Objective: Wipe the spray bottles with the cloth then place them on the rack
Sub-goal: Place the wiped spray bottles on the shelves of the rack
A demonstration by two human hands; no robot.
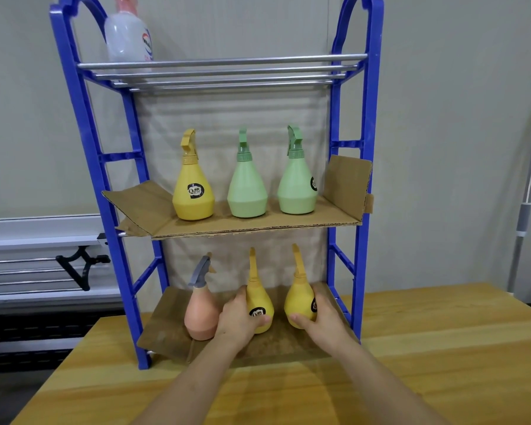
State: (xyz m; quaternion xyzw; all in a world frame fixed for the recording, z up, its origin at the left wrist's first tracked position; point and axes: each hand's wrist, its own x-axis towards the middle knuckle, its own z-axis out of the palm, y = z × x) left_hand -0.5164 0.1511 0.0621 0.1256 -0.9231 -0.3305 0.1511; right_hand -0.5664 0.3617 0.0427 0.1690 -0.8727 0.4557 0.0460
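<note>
Two yellow bottles on the rack's bottom shelf: middle bottle [259,305] gripped by left hand [238,317], right bottle [299,302] gripped by right hand [325,317], fingers curled round each pear-shaped belly, probably because the wide base gives the steadiest hold for lifting or setting down. Pink bottle [200,314] just beside, untouched. Middle shelf: one yellow, two green. Smooth matte plastic, slim trigger necks. Shelves lined with cardboard [252,223] over rods. Blue plastic rack [86,167] stands on wooden worktop [442,348]. No cloth in view.

Both forearms reach forward; left hand [238,315] and right hand [322,320] each curl around something, thumbs inward.
</note>
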